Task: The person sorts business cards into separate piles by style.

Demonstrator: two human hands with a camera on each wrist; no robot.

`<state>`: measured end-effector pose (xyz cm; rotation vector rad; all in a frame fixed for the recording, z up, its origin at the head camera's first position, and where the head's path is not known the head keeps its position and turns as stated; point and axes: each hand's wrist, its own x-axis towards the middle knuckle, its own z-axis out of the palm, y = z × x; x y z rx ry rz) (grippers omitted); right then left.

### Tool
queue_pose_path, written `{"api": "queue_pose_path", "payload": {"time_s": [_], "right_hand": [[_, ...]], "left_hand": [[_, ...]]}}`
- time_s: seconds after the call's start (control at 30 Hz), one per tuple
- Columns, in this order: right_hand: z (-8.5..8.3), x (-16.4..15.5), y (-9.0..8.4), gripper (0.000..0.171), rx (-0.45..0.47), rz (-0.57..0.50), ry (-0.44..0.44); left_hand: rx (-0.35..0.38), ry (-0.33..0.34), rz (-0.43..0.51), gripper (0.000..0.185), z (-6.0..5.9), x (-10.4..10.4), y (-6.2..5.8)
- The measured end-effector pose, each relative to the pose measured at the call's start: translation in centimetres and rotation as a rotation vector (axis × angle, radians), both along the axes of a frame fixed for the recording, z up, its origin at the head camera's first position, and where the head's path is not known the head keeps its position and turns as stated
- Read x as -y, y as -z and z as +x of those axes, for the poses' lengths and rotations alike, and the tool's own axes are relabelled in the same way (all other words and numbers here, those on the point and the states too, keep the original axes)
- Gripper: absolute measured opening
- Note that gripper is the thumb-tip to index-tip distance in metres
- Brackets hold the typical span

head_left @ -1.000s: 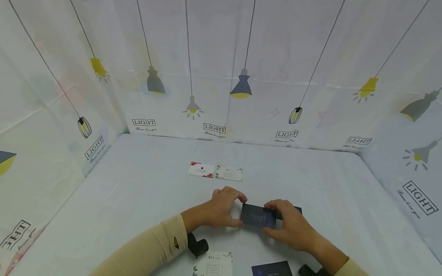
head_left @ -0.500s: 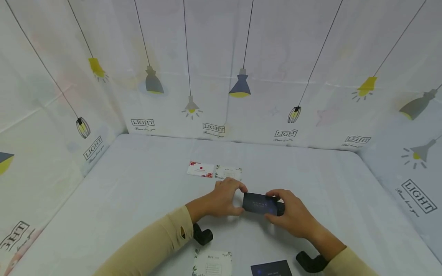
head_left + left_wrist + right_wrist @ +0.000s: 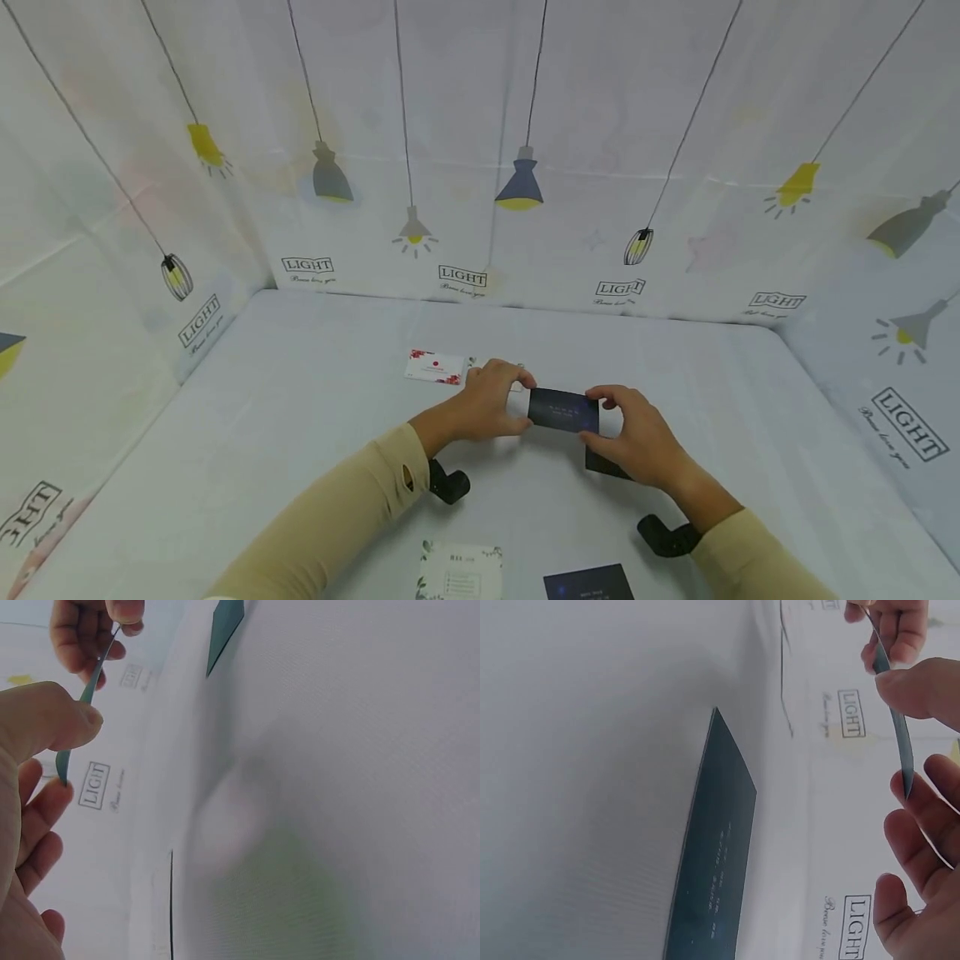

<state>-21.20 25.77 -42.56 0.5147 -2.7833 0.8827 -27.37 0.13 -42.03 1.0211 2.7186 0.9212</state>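
**Dark card held up by both hands**

Pinched at its left end by the left hand (image 3: 491, 402), thumb on one edge, fingers on the other. Pinched at its right end by the right hand (image 3: 637, 433) the same way. Dark card (image 3: 563, 410) lifted above the table (image 3: 300, 417), long side running left to right, printed face toward the head camera. Bent a little, seen edge-on from both wrists. Second dark card (image 3: 712, 855) flat on the table just under the right hand. Red flower card (image 3: 435, 367) farther back. White card (image 3: 459, 571) and another dark card (image 3: 588, 583) lying close to the body.
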Motion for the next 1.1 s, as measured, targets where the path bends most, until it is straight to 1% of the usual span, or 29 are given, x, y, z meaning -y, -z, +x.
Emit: {"api": "queue_pose_path", "payload": {"time_s": [0.23,0.4,0.63,0.9,1.1], "right_hand": [[-1.4,-0.4,0.1,0.051,0.011,0.027,0.006],[-2.5,-0.6,0.1,0.052,0.049,0.032,0.01],[-3.8,-0.6,0.0,0.054,0.1,0.023,0.031],[-5.5,0.0,0.7,0.055,0.136,0.041,0.046],[-6.5,0.4,1.0,0.053,0.164,0.064,0.056]], "left_hand": [[-0.012,-0.031,-0.025,0.049,-1.1,-0.5,0.3],[0.003,-0.067,-0.037,0.049,-2.0,-1.0,0.6],[0.024,-0.091,-0.038,0.048,-3.1,-1.2,0.8],[0.044,-0.131,-0.06,0.045,-4.5,-1.5,1.8],[0.07,-0.15,-0.058,0.044,-5.1,-1.7,2.5]]}}
